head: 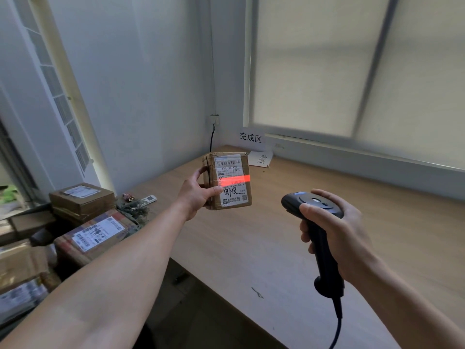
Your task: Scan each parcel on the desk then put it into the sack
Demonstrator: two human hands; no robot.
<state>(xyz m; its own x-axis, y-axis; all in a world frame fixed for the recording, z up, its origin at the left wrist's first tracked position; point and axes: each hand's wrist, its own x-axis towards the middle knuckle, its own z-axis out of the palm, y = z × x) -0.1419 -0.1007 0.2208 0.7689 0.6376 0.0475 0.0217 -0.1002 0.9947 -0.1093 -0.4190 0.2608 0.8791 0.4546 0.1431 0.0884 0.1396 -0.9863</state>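
Here my left hand [195,195] gripped the cardboard parcel [227,181] upright above the desk [251,248], label facing me. My right hand [337,233] clutched the black scanner [318,230], its red beam [234,179] lying across the label.

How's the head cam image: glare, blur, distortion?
Head view: wide-angle lens tilts and bows the window frame; the backlit blind is bright but keeps detail; the scanner's red line blooms across the label of the parcel, washing out print there; cartons at the left edge are soft.
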